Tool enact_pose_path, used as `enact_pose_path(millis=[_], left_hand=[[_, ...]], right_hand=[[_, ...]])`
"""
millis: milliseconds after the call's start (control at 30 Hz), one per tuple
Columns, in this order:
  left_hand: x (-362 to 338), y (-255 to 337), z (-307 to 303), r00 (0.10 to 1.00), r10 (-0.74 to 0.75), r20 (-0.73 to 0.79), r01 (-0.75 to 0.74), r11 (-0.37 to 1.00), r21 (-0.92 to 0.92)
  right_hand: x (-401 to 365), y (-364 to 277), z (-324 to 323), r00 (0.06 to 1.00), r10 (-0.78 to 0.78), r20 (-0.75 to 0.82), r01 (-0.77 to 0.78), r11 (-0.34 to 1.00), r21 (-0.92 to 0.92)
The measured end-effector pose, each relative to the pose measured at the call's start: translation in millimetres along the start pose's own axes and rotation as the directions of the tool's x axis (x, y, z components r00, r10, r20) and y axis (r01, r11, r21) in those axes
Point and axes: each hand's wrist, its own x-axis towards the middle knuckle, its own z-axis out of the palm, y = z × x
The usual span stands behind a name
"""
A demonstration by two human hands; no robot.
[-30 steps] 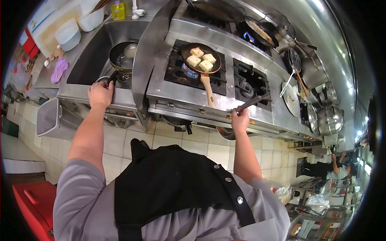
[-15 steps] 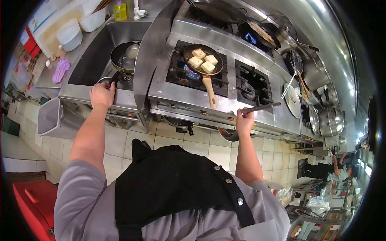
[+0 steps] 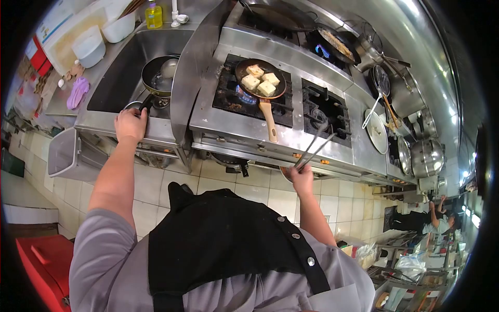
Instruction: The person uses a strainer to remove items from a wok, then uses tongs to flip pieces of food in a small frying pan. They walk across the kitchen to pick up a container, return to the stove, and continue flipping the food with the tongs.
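Observation:
My left hand (image 3: 131, 125) is closed at the front rim of the sink, around the end of the black handle of a deep pan (image 3: 147, 78). This pan sits in the sink with a ladle (image 3: 169, 68) in it. My right hand (image 3: 301, 179) grips metal tongs (image 3: 313, 151) in front of the stove, their two arms spread and pointing up toward the right burner (image 3: 323, 110). On the lit left burner stands a frying pan (image 3: 255, 67) with a wooden handle (image 3: 268, 122). Several white tofu-like blocks (image 3: 267, 88), some browned on top, lie in it.
Behind, a wok (image 3: 280, 18) and a pan of browned food (image 3: 335, 44) over a flame stand on rear burners. An oval plate (image 3: 375, 132) and strainers lie to the right. A metal divider (image 3: 184, 88) separates sink and stove. Another person (image 3: 426, 218) stands far right.
My right hand has moved left and back toward my body. The tongs have swung to point away from me, and their arms now show spread apart. My left hand stays put.

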Motion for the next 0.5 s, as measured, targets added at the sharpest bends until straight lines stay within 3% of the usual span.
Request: enact_pose_path(millis=[33,133,267,367,500], left_hand=[[0,0,0,1.0,0.0,0.001,0.0,1.0,-0.004],[-1,2,-1,1.0,-0.001,-0.011,0.0,1.0,-0.005],[-2,4,-5,1.0,-0.006,0.026,0.006,1.0,0.001],[0,3,-3,1.0,-0.002,0.016,0.001,1.0,0.01],[1,-1,0,1.0,0.011,0.018,-0.011,1.0,0.012]], right_hand=[[-6,7,0,0.985,0.108,0.134,-0.119,0.99,0.073],[-31,13,13,0.974,0.185,0.134,-0.199,0.975,0.102],[-22,1,15,0.999,-0.042,0.034,0.037,0.988,0.153],[-9,-44,3,0.984,-0.17,-0.059,0.177,0.974,0.143],[7,-82,-3,0.972,-0.176,-0.159,0.217,0.93,0.297]])
